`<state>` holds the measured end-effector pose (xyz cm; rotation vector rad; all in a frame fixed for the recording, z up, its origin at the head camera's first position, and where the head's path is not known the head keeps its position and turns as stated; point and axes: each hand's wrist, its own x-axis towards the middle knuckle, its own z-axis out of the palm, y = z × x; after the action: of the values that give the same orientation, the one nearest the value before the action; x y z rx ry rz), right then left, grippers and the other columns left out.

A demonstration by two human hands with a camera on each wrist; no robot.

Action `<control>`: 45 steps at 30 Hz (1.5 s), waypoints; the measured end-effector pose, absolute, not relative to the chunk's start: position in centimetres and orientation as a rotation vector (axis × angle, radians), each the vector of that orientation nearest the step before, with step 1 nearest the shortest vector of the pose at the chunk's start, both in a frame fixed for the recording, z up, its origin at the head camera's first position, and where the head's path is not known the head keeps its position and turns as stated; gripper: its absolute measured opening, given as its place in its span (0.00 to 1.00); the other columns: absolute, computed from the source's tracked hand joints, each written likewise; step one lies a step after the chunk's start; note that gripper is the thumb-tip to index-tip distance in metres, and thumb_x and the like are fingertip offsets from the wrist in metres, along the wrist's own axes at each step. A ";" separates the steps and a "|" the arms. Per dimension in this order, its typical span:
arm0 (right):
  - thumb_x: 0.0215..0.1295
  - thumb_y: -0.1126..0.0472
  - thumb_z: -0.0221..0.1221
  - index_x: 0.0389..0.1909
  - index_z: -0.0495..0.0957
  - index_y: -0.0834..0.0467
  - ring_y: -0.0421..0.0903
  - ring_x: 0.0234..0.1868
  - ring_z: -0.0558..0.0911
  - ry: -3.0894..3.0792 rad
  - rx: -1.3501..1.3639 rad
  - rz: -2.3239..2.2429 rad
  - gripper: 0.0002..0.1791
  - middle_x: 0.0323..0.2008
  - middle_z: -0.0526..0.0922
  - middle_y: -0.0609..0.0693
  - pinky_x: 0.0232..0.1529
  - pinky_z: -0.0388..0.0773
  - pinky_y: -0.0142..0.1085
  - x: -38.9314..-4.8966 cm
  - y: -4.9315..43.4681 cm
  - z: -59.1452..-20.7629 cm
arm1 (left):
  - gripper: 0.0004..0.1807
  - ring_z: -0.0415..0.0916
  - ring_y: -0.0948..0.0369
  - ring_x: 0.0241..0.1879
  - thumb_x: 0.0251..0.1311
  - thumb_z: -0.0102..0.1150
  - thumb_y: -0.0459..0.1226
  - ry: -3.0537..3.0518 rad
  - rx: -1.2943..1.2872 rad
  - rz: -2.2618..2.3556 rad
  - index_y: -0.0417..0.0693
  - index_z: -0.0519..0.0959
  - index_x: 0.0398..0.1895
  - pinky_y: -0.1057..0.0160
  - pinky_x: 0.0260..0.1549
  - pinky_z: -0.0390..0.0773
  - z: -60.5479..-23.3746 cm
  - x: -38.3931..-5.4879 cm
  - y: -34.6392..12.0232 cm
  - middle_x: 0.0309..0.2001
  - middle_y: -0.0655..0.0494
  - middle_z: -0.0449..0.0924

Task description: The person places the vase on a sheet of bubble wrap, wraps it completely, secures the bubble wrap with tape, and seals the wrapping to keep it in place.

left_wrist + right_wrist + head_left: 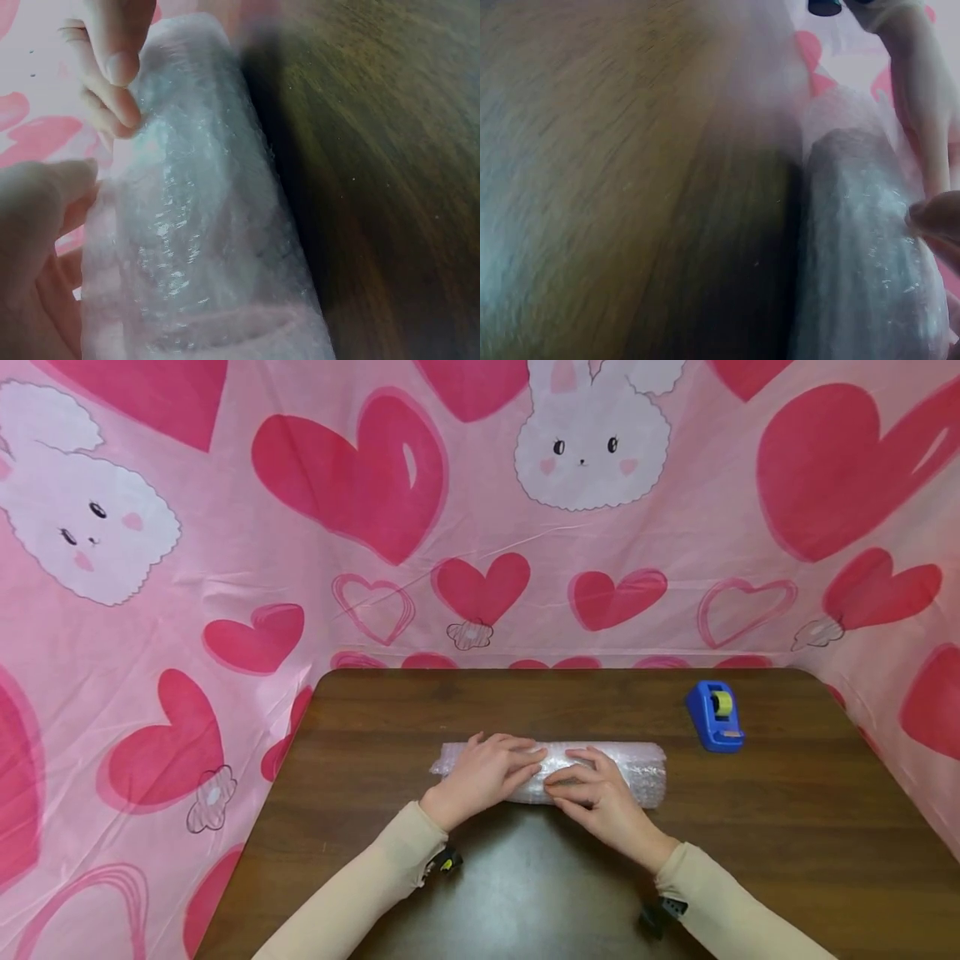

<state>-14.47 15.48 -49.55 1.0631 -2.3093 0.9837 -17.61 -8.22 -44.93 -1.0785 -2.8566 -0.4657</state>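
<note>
A roll of bubble wrap (645,772) lies sideways on the table, wrapped around something long and rounded whose kind I cannot make out. One rounded end shows faintly through the plastic in the left wrist view. My left hand (487,772) grips the roll left of its middle, with fingers over the far side. Just to the right, my right hand (603,797) holds the roll with bent fingers and the thumb on the near side. Close up, the right thumb (939,216) touches the shiny wrap (862,247). The left fingers (56,300) sit along the wrap's far edge.
A blue tape dispenser (716,717) with a yellowish tape roll stands at the back right of the brown wooden table (810,843). Pink cloth (480,527) with hearts and rabbits hangs behind the table and along its sides.
</note>
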 end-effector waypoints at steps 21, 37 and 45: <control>0.64 0.49 0.72 0.57 0.82 0.63 0.58 0.55 0.81 -2.570 0.820 0.631 0.27 0.52 0.85 0.58 0.59 0.75 0.59 -16.2 15.5 -47.0 | 0.21 0.75 0.54 0.66 0.74 0.60 0.46 -2.795 -1.097 -0.603 0.61 0.80 0.68 0.30 0.65 0.66 -45.6 -17.6 -8.4 0.66 0.57 0.80; 0.57 0.35 0.73 0.67 0.72 0.69 0.61 0.60 0.79 -2.722 0.988 0.243 0.50 0.60 0.81 0.63 0.61 0.72 0.60 -16.7 15.8 -47.1 | 0.21 0.73 0.52 0.68 0.76 0.58 0.45 -2.809 -1.072 -0.614 0.60 0.79 0.69 0.32 0.65 0.66 -46.0 -17.5 -8.4 0.68 0.55 0.78; 0.57 0.35 0.72 0.67 0.72 0.68 0.61 0.60 0.78 -2.723 0.975 0.236 0.50 0.61 0.80 0.63 0.62 0.70 0.61 -16.8 15.9 -47.6 | 0.22 0.74 0.56 0.67 0.79 0.51 0.46 -2.841 -1.023 -0.322 0.56 0.74 0.71 0.40 0.62 0.71 -46.0 -17.1 -7.7 0.67 0.57 0.78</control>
<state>-16.77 15.92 -47.55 0.9752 -2.7225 0.2358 -17.14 -7.72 -45.98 -1.0234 -2.8407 -0.3216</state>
